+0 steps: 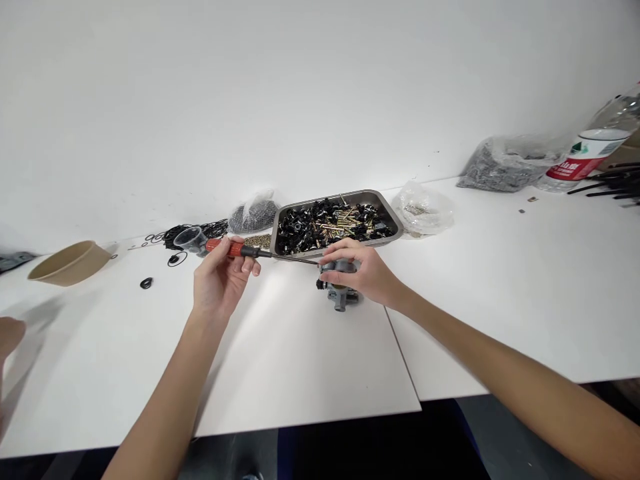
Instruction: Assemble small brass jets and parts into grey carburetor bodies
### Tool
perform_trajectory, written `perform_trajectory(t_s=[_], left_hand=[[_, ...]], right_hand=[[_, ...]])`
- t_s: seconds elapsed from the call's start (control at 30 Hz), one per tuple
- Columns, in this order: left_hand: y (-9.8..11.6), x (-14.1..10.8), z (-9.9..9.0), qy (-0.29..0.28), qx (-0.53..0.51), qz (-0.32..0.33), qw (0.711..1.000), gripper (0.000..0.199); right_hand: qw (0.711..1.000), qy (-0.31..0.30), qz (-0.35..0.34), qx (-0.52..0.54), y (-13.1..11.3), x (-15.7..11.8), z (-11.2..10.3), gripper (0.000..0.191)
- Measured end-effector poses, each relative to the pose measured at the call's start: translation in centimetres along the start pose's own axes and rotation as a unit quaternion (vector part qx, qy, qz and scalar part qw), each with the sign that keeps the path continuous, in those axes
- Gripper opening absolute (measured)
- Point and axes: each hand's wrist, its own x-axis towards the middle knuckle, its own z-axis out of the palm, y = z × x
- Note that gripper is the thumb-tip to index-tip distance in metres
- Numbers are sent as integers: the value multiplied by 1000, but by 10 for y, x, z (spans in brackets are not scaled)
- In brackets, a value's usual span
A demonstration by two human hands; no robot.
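Note:
My left hand (223, 277) is closed on the red and black handle of a screwdriver (233, 249). Its thin shaft points right, and the tip meets the left side of a grey metal part with a round body (341, 298). My right hand (357, 270) grips the upper part of this metal piece, thumb in front and fingers over the top. The piece rests on the white table, just in front of a metal tray (397, 233) of black and brass-coloured small parts.
Around the tray lie clear bags (254, 212), (423, 210), brass bits and black rings (147, 283). A brown bowl (70, 263) and another person's hand (10, 337) are left. A grey-filled bag (505, 167) and a bottle (585, 157) stand right.

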Motion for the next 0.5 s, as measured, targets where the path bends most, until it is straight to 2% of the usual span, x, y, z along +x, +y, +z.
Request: perform_trajectory(t_s=[0.3,0.5], left_hand=[[-2,-6,6,-22,-2,-14,1000,35],[-4,-6,5,-34,1,-8,999,33]], right_hand=[[1000,20,-18,11,1,-1,5,19],[999,28,-31,11,4,-1,4,15]])
